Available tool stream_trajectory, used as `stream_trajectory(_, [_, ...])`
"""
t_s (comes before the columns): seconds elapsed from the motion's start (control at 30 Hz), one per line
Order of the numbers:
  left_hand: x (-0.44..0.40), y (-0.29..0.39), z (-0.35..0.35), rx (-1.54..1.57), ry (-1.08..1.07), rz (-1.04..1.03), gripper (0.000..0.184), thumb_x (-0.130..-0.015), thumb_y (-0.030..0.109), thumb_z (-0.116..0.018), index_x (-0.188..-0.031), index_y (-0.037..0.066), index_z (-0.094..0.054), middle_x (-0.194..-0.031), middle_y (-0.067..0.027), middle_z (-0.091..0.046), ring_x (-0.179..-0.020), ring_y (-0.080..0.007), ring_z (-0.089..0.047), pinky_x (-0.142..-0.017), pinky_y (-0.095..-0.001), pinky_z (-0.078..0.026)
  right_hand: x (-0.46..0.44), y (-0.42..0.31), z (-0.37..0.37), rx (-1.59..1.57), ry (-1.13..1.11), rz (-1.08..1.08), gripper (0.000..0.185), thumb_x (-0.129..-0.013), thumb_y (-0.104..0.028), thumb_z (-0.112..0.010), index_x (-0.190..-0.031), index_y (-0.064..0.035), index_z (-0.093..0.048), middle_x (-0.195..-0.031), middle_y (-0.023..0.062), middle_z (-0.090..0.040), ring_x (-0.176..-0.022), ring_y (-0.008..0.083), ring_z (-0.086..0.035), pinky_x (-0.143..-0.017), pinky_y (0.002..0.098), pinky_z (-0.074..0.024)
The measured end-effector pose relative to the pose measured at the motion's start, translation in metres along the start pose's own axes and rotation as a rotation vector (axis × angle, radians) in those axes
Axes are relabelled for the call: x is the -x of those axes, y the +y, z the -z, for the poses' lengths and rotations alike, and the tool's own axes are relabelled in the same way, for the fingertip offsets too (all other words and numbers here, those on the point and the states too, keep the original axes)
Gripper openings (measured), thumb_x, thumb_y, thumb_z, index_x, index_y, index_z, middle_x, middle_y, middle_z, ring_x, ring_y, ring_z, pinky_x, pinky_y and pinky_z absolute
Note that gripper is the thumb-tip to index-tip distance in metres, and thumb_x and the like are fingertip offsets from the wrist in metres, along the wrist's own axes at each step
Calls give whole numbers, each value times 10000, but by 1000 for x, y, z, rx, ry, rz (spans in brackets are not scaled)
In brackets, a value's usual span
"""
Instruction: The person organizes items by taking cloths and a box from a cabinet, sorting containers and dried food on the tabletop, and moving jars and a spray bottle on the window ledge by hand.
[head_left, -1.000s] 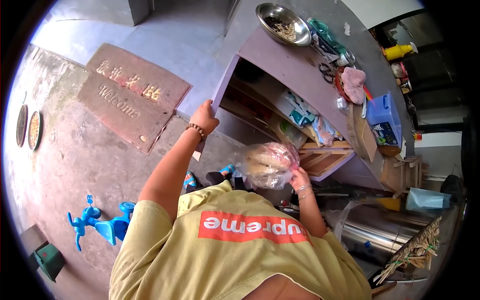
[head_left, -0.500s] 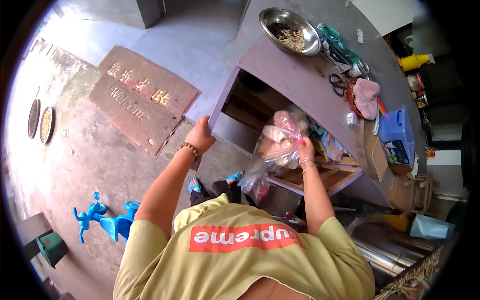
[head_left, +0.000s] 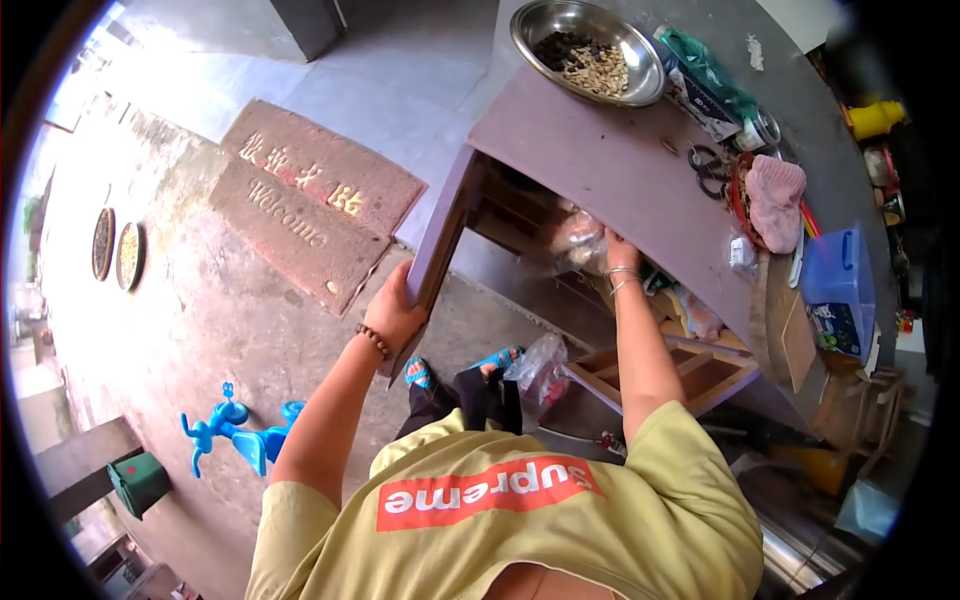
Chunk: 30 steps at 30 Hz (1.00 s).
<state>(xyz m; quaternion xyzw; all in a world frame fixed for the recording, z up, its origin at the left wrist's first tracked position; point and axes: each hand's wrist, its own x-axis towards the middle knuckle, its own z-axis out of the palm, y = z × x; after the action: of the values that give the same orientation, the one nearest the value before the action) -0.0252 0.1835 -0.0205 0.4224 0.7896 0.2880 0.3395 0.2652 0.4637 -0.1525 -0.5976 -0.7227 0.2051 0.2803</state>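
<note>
Concrete floor (head_left: 250, 335) open beside cabinet door (head_left: 437, 245); left hand (head_left: 393, 306): fingers clamped on edge; right hand (head_left: 622, 252): clamped on bag (head_left: 577, 238).

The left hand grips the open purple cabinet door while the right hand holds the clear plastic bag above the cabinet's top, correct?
No: the head view shows the right hand holding the clear plastic bag inside the purple cabinet. The left hand does grip its open purple door.
</note>
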Motion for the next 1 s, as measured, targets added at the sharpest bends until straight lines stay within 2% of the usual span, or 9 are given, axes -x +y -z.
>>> stream_trajectory(0.07, [-1, 0, 0, 4, 6, -3, 564, -605, 90, -544, -1147, 69, -387, -1028, -192, -517, -972, -334, -492, -812, -362, -410, 1, 18, -9, -424, 29, 20, 371, -729, -188, -620, -989, 58, -523, -1008, 178, -560, -949, 305, -515, -856, 347, -374])
stream_trajectory(0.13, [-1, 1, 1, -6, 4, -1, 563, -609, 96, -549, -1149, 77, -389, -1017, -200, -523, -961, -342, -498, -806, -367, -413, 20, -11, 20, -392, -44, -27, 482, -704, -221, -652, -1053, 62, -477, -1075, 201, -515, -1001, 310, -481, -872, 351, -361])
stream_trajectory(0.2, [-1, -1, 0, -2, 4, -1, 563, -612, 99, -552, -1151, 79, -389, -1019, -204, -522, -957, -347, -499, -801, -370, -416, 47, -24, 29, -206, 245, -33, 672, -686, -276, -672, -1178, 52, -353, -1200, 235, -395, -1090, 328, -402, -913, 357, -327])
stream_trajectory(0.33, [0, 1, -2, -8, 14, -22, 562, -621, 106, -559, -1156, 80, -387, -1023, -215, -518, -948, -359, -500, -791, -380, -421, 99, -12, 7, -386, -108, -414, 943, -663, -386, -678, -1296, 30, -118, -1314, 229, -216, -1161, 325, -318, -970, 342, -272])
stream_trajectory(0.47, [4, -2, -6, 34, 53, -63, 596, -597, 108, -568, -1164, 83, -385, -1007, -206, -529, -952, -350, -505, -793, -377, -424, 92, -34, -12, -638, -255, -897, 966, -677, -405, -666, -1335, -261, 26, -1288, 52, -302, -1018, 282, -432, -711, 429, -451])
stream_trajectory(0.5, [2, -9, -10, 46, 56, -73, 601, -595, 111, -569, -1166, 85, -385, -1005, -198, -532, -951, -345, -508, -794, -374, -424, 82, -41, -15, -691, -246, -940, 997, -669, -415, -671, -1331, -268, 60, -1266, 39, -321, -1001, 269, -439, -684, 405, -463])
stream_trajectory(0.6, [4, -3, -7, 27, 15, -10, 612, -595, 121, -577, -1174, 85, -381, -1013, -180, -535, -953, -330, -513, -795, -368, -425, 52, -33, -37, -911, -181, -1022, 847, -658, -401, -685, -1314, -234, -174, -1234, 33, -363, -984, 263, -446, -683, 391, -463])
stream_trajectory(0.8, [2, -10, -10, 41, -10, -9, 602, -616, 142, -582, -1175, 60, -372, -1023, -178, -535, -961, -322, -512, -793, -359, -425, -10, -23, -53, -775, -5, -644, 799, -648, -399, -690, -1265, -121, -266, -1189, 61, -415, -1016, 246, -440, -741, 368, -439])
stream_trajectory(1.0, [3, 2, -5, -13, -35, 22, 603, -618, 112, -558, -1186, 70, -358, -1022, -188, -530, -960, -328, -509, -803, -365, -421, -49, -4, -55, -651, -88, -490, 819, -647, -403, -686, -1256, -63, -256, -1180, 96, -427, -1040, 252, -431, -793, 359, -409])
